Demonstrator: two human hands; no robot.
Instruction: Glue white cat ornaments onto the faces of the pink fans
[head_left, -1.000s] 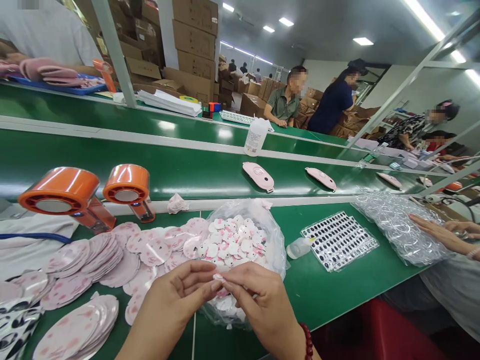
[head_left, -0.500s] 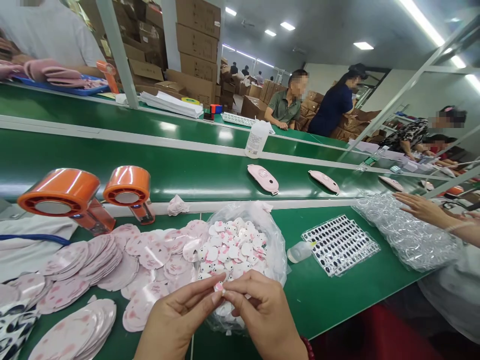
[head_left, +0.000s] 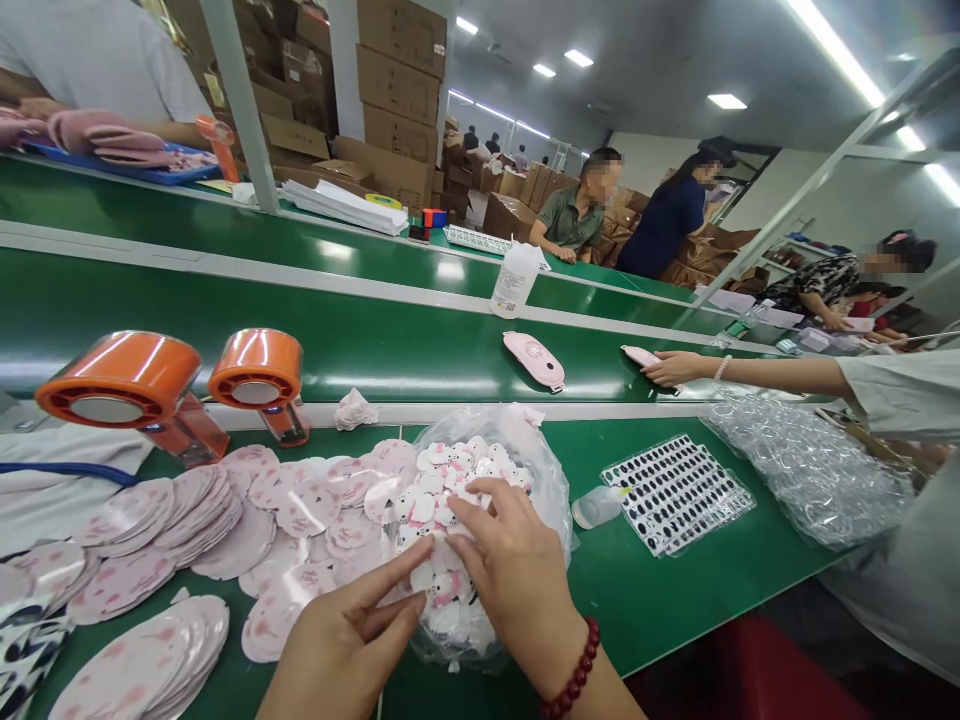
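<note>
My right hand [head_left: 514, 575] reaches over a clear plastic bag [head_left: 551, 480], fingers apart and bent down onto the small white and pink cartoon-printed pieces [head_left: 480, 470] that fill it. Beside it, at the bag's near left edge, my left hand [head_left: 349, 635] has its index finger stretched out and its thumb apart, with nothing plainly held between them. Part of the pile is hidden under my right fingers. Left of the bag lie many pale pink, patterned oval pieces [head_left: 307, 508], loose and overlapping in stacks.
Two orange tape dispensers [head_left: 120, 380] stand back left. To the right are a small squeeze bottle [head_left: 598, 507], sheets of black oval stickers [head_left: 679, 490] and clear plastic packaging [head_left: 810, 465]. A co-worker's hand [head_left: 679, 368] is on a pink case on the belt; another pink case [head_left: 534, 360] lies nearby.
My hands have parted; the small piece pinched between them is no longer visible there. My right hand has moved up over the bag. The co-worker's arm has reached left to a pink case.
</note>
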